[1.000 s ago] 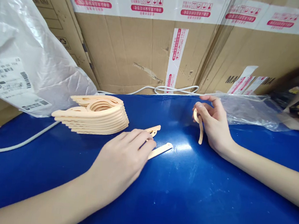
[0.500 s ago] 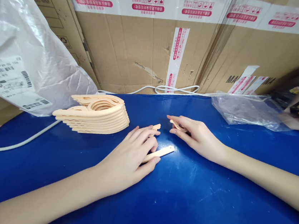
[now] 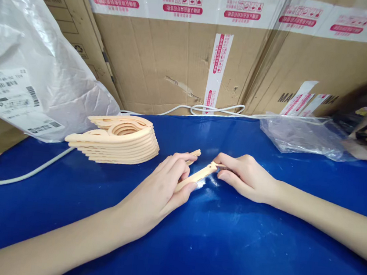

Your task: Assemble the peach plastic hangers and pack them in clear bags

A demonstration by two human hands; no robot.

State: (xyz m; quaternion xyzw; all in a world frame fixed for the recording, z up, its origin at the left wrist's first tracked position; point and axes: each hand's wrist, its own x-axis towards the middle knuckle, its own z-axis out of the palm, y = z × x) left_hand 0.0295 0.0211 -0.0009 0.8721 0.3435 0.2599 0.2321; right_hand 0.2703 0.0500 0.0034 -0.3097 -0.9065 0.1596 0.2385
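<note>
My left hand (image 3: 167, 182) is closed around a peach plastic folding hanger (image 3: 201, 175), with the thumb on its near arm. The tip of its other arm (image 3: 196, 153) shows beyond the fingers; the palm hides the rest. To the right, my right hand (image 3: 243, 175) pinches a small thin peach plastic piece (image 3: 220, 165). Most of that piece is covered by the fingers, and its visible end meets the tip of the near arm. Left of my hands lies a neat stack of folded peach hangers (image 3: 126, 144) on the blue tabletop (image 3: 224, 248).
At the left a grey plastic mailing bag (image 3: 46, 60) leans over the table edge. Cardboard boxes (image 3: 166, 56) stand along the back. A white cable (image 3: 30, 175) runs across the table. At the back right lie a clear plastic bag (image 3: 303, 135) and a dark item (image 3: 354, 117).
My right hand has brought its small piece nearer, against the near arm's tip. My left hand has lifted and tilted the hanger slightly, its thumb now pressed on the arm.
</note>
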